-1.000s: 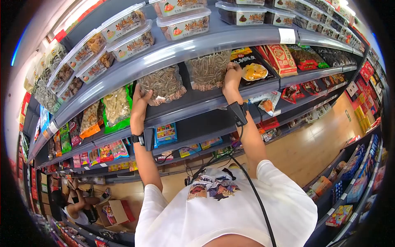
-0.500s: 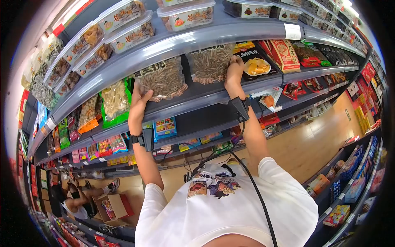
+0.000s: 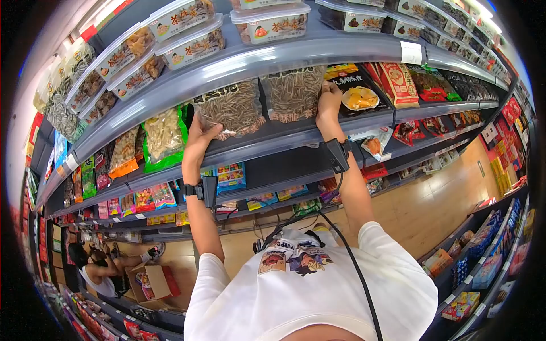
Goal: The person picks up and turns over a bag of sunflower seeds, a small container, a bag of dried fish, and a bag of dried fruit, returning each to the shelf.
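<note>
Two clear packs of thin brown sticks lie side by side on the shelf. My left hand [image 3: 200, 138] is at the left edge of the left pack [image 3: 232, 108], its thumb on the lower corner and its other fingers hidden behind the pack. My right hand [image 3: 329, 104] is at the right edge of the right pack [image 3: 293, 94], fingers closed near the top. Right of that hand is a black pack with orange slices [image 3: 359, 98]. A green-edged pack [image 3: 164, 139] lies left of my left hand.
Clear plastic tubs [image 3: 270, 25] stand on the shelf above. Lower shelves hold small colourful packs [image 3: 230, 175]. At the lower left a person [image 3: 102, 273] sits beside an open cardboard box [image 3: 152, 285]. A black cable [image 3: 355, 258] hangs across my shirt.
The left pack now lies closer to the right one, and the gap between them is narrower. The view has shifted slightly. Both hands remain at the packs' outer edges.
</note>
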Tool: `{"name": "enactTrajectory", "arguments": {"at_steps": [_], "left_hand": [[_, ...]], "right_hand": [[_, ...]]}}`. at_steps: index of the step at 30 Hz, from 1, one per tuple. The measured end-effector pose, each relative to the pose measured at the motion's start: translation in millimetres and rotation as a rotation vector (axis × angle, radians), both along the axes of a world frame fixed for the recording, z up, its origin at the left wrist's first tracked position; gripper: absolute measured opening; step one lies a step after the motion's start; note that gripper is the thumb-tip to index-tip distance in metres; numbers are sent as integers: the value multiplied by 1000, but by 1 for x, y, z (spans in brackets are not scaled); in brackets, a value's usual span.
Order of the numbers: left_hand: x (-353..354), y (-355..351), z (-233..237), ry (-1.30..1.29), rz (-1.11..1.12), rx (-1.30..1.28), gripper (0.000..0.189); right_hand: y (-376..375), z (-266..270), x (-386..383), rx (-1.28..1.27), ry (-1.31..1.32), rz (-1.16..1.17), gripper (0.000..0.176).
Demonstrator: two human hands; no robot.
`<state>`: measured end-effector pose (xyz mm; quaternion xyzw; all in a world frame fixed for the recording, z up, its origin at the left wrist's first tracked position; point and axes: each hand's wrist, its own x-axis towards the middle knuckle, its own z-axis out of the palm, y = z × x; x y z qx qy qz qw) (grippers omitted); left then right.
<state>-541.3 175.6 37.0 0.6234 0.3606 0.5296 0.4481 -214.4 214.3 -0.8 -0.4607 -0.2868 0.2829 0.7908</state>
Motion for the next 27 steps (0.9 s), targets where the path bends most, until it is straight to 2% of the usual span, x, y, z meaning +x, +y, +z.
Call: {"name": "enactTrajectory", "arguments": {"at_steps": [7, 13, 20, 27], "left_hand": [[-3, 5, -3, -2, -53, -23, 57], [-6, 7, -5, 91, -15, -56, 53], [-9, 8, -7, 85, -52, -87, 54], [-7, 8, -7, 117, -22, -111, 55]], "right_hand": [[-6, 5, -2, -8, 13, 43, 21], [-12, 9, -3, -19, -12, 57, 20], [1, -2, -1, 63, 71, -1, 18], [-12, 13, -5, 54, 130, 28, 19]]}}
